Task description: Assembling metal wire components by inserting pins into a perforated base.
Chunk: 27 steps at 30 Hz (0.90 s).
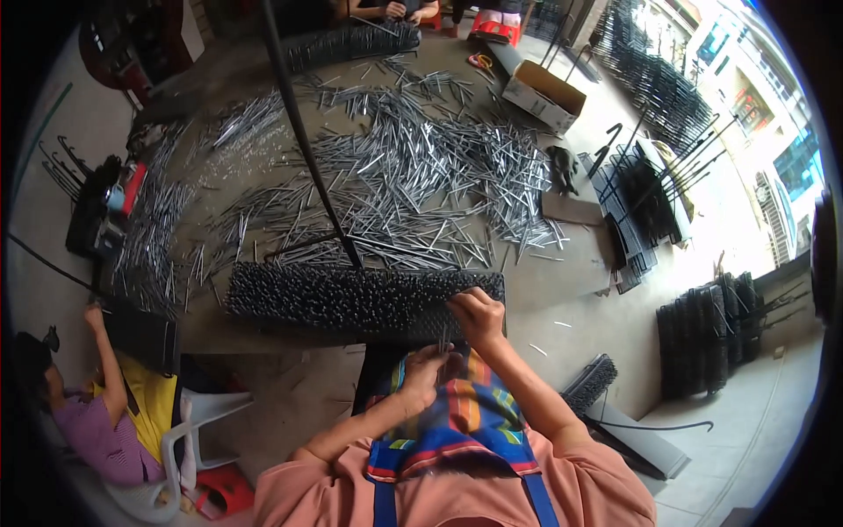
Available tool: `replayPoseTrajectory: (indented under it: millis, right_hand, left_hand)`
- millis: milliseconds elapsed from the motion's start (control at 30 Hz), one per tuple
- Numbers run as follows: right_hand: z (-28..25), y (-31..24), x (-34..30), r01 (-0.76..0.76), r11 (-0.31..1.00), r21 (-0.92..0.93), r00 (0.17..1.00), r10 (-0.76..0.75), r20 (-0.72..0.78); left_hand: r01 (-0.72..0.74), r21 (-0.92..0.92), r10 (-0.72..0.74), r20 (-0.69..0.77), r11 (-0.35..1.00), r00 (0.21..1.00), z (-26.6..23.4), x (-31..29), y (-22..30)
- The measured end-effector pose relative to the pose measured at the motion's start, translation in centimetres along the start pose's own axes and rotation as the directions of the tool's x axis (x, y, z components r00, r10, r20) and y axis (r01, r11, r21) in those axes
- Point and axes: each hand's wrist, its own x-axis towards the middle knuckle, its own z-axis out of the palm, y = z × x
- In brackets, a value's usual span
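In front of me, at the table's near edge, lies a long black rack densely studded with small upright tips. A dark pole rises from its far side. My right hand is closed in a pinch over the rack's right end. What its fingers hold, if anything, is too small to make out. Just below the rack, my left hand is closed around a few thin metal strips that point up toward it. Loose silvery strips are heaped across the table beyond the rack.
An open cardboard box and scissors lie at the far right. Another person sits at the left; hands of someone else show at the far side. Black racks stand on the right floor, near a hooked rod.
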Motion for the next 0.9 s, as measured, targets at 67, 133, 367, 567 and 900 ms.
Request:
replayPoseTrajectory:
  millis: [67,133,367,567,900]
  right_hand:
    - [-0.3,0.3,-0.3,-0.011,1.0,-0.022,1.0,0.011,-0.005]
    - [0.1,0.4,0.1,-0.066,0.995,-0.072,0.998,0.067,0.009]
    - [0.9,2.1,1.1,-0.111,0.974,-0.199,0.993,0.118,0.021]
    - [-0.2,2.2,-0.8,-0.21,0.978,0.012,0.976,0.208,0.071]
    - [-3.3,1.9,-3.4,-0.879,0.24,0.413,0.475,0.524,0.707]
  left_hand:
    - [0.0,0.001,0.0,0.017,1.0,1.0,-0.1,0.2,-0.4]
    - [0.025,0.008,-0.025,0.027,1.0,0.999,-0.3,0.2,-0.6]
    - [0.013,0.004,-0.013,0.022,1.0,1.0,1.0,1.0,0.5]
    - [-0.1,-0.047,0.103,0.06,0.994,0.993,1.2,1.3,1.1]
    - [0.122,0.186,-0.15,0.144,0.975,0.978,2.2,0.8,2.2]
